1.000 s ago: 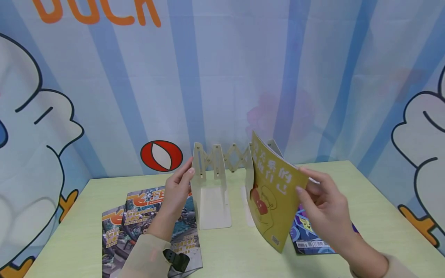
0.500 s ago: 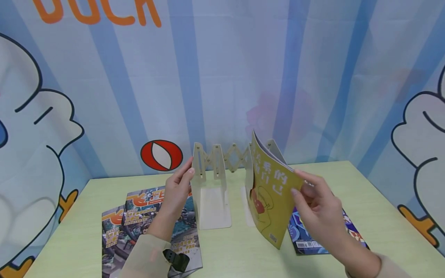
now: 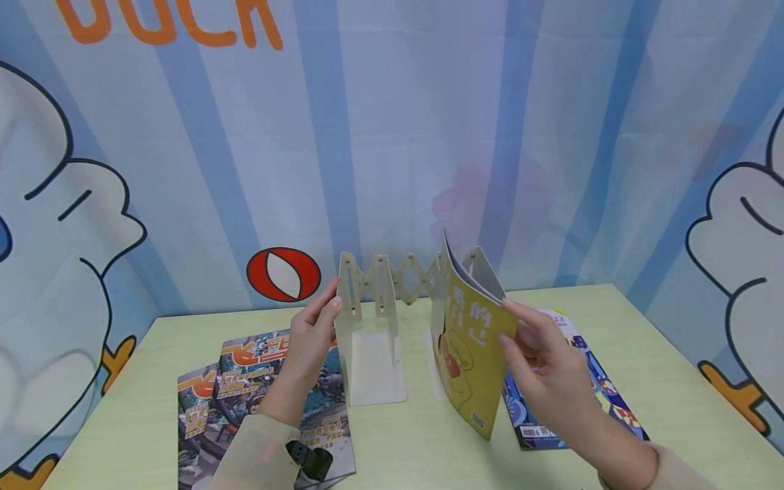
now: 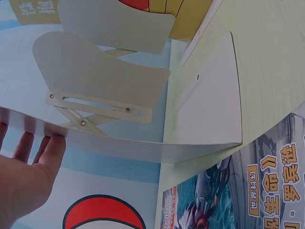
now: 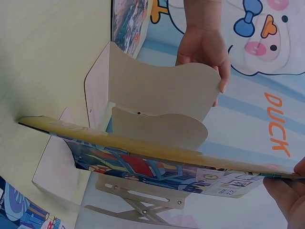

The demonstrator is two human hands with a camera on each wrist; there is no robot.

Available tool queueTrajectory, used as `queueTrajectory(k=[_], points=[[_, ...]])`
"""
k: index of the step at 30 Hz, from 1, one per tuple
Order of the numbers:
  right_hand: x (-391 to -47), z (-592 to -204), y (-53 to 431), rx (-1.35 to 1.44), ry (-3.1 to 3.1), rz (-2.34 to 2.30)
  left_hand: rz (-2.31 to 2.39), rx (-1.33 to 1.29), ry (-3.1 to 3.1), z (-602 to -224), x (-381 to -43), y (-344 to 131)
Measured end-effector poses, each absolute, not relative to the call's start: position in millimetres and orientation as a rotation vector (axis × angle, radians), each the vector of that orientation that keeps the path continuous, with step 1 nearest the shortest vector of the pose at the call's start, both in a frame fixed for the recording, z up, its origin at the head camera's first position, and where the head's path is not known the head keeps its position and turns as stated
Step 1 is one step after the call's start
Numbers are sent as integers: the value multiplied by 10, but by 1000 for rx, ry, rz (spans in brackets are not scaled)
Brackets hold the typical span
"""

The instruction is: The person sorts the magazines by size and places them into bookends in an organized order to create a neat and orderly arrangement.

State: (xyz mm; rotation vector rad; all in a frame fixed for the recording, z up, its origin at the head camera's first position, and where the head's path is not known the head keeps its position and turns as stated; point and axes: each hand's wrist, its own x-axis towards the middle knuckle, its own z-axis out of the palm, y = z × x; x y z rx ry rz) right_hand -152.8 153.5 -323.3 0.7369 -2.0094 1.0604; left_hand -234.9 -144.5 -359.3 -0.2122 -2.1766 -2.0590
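My left hand (image 3: pixel 312 337) grips the front edge of the left end plate of a cream expandable bookend (image 3: pixel 380 371), its thumb at the edge. My right hand (image 3: pixel 551 357) pinches the near edge of a yellow magazine (image 3: pixel 471 361) between thumb and fingers. The magazine stands upright and slightly bowed at the bookend's right section, between its right-hand plates. In the right wrist view, a colourful printed face (image 5: pixel 138 167) shows on the magazine's other side. Criss-cross links (image 3: pixel 412 279) join the bookend's plates at the back.
Two overlapping magazines (image 3: pixel 331 435) lie at the left, partly under my left forearm. A blue magazine (image 3: pixel 612 401) lies flat at the right, partly covered by my right hand. Behind the pale green table (image 3: pixel 422 449) hangs a blue-striped cloth (image 3: pixel 404 136).
My right hand has moved left with the yellow magazine, turning its cover more edge-on towards the bookend. More of the blue magazine shows. My left hand stays on the bookend plate.
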Motion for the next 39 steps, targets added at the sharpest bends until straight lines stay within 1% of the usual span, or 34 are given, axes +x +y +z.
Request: queueTrajectory(k=[6, 29, 39], points=[[-1583, -3228, 1500, 793, -1920, 1040, -2064, -213, -2174, -3594, -2349, -1446], [-1728, -3221, 1422, 755, -2010, 1011, -2037, -185, -2198, -3577, -2340, -1436], [-1825, -3246, 1400, 799, -1965, 978, -2036, -174, -2205, -3576, -2342, -1435]])
